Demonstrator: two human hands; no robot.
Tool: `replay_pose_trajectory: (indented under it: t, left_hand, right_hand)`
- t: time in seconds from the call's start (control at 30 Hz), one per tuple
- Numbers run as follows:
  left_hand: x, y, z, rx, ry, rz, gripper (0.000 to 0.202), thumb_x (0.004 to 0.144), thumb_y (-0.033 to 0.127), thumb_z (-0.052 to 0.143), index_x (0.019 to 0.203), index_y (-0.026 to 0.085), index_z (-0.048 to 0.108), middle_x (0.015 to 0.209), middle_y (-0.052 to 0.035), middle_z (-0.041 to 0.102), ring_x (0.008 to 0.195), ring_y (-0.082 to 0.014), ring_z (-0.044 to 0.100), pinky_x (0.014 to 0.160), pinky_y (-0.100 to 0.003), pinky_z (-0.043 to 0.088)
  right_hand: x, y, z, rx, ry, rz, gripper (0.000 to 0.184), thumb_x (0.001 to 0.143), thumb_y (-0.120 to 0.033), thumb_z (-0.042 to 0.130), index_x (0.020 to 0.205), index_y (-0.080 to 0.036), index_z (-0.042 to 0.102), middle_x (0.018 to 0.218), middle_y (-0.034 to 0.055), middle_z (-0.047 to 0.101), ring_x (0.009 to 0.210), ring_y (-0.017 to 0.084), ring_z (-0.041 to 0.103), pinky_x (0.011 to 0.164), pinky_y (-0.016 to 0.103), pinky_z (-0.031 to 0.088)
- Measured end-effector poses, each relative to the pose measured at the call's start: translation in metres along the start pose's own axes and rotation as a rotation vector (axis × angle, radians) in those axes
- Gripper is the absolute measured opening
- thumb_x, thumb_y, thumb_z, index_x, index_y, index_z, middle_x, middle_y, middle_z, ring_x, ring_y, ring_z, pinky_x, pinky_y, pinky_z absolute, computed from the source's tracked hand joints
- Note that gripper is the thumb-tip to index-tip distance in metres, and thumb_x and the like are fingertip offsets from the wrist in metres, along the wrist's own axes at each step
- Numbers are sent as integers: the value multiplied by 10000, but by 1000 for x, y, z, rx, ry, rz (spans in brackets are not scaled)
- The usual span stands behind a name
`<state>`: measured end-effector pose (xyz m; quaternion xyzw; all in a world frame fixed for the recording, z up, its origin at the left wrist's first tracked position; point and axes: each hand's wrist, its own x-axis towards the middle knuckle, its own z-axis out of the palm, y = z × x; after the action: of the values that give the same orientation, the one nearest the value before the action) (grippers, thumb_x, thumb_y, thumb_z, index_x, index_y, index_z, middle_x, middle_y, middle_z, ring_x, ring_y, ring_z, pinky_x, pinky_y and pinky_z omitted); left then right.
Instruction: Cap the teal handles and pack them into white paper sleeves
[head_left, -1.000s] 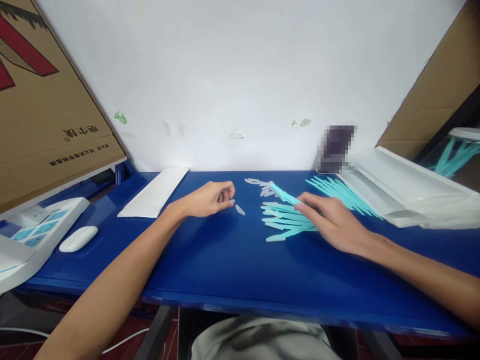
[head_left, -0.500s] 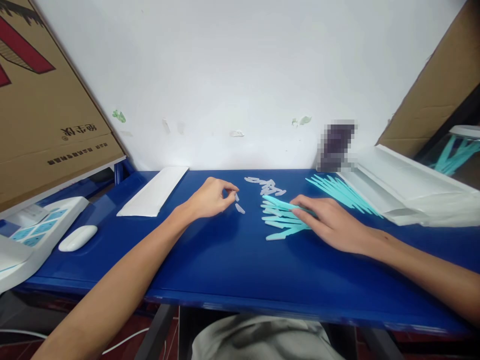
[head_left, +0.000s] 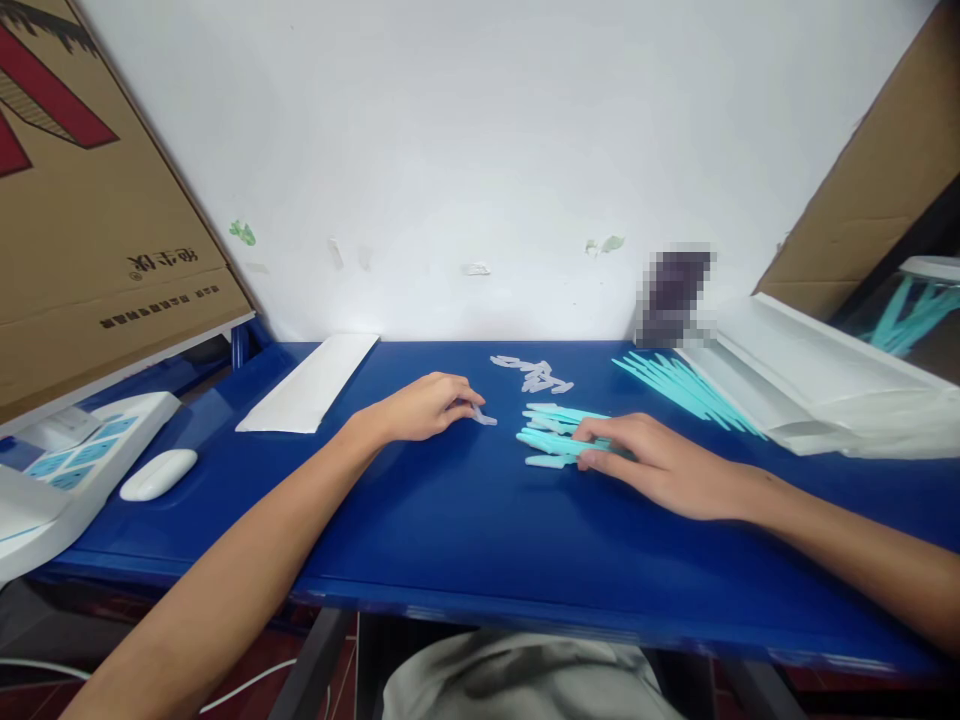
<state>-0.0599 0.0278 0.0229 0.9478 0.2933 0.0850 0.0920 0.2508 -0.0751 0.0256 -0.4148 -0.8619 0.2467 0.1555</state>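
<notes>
Nearest you: blue table [head_left: 480, 545], good rest for both forearms, so steady yourself there. Your R hand [head_left: 592, 445] is over the front teal sticks [head_left: 551, 440], thumb + index either side of them near the middle of the table; can't tell if they're pinched tight or just resting. Best bet: lift one stick only, w/ light thumb/index pressure, since they overlap & neighbors prob. drag along.

Bit farther, left of those: your L hand [head_left: 478, 405], thumb + index tips pinching a small clear piece [head_left: 489, 420] right at the tabletop. Can't tell if it's 1 pc or 2, so check by feel. Keep the pinch at one end, soft; looks thin, may flick away.

Past both hands: clear-piece pile [head_left: 536, 377], btwn them, apart from your fingers; don't let knuckles scatter it. Far right: fanned teal sticks [head_left: 682, 388] beside white tray [head_left: 780, 440]; keep R wrist clear, they'd roll/slide easily IMO.
</notes>
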Motion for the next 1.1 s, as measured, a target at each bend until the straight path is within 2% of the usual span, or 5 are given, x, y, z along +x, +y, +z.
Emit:
replay_pose_trajectory:
  t: [0.17, 0.53, 0.77, 0.97, 1.1]
  left_hand:
    - [3, 2, 5, 66, 132, -17, 317, 1026, 303, 480, 1114, 158, 749, 1088, -121, 683, 1001, -222, 643, 862, -321, 478]
    - [2, 8, 4, 54, 138, 74, 163, 986, 182, 485, 994, 165, 647, 864, -43, 685, 741, -153, 621, 674, -257, 425]
    - [3, 13, 4, 106, 37, 75, 313, 953, 124, 466, 1053, 160, 761, 989, -89, 696, 821, -170, 654, 759, -287, 476]
    - [1, 20, -2, 98, 6, 50, 353, 920, 449, 647, 1055, 153, 784, 938, -92, 708, 816, -205, 658, 741, -315, 484]
    - [2, 21, -5, 45, -33, 94, 247, 959, 354, 632, 1044, 181, 787, 964, -84, 728, 845, -187, 677, 757, -285, 483]
  right_hand:
    - [1, 0, 0, 22, 51, -10, 360, 1010, -473, 427, 932, -201, 648, 817, 32, 678, 677, 167, 556, 648, 292, 396]
    - [2, 5, 3, -66, 246, -24, 367, 1029, -469, 387, 872, -204, 587, 729, -1, 601, 616, 139, 505, 614, 277, 393]
    - [1, 11, 3, -287, 227, 18, 383, 1053, -442, 311, 1233, -203, 550, 698, 1, 639, 617, 196, 596, 607, 311, 410]
    - [1, 18, 2, -426, 272, -78, 338, 1058, -373, 313, 1217, -208, 562, 1115, 85, 696, 928, 236, 685, 763, 359, 495]
    - [1, 20, 3, -468, 275, -100, 349, 1058, -348, 314, 1220, -201, 586, 1090, 89, 697, 923, 238, 686, 758, 367, 508]
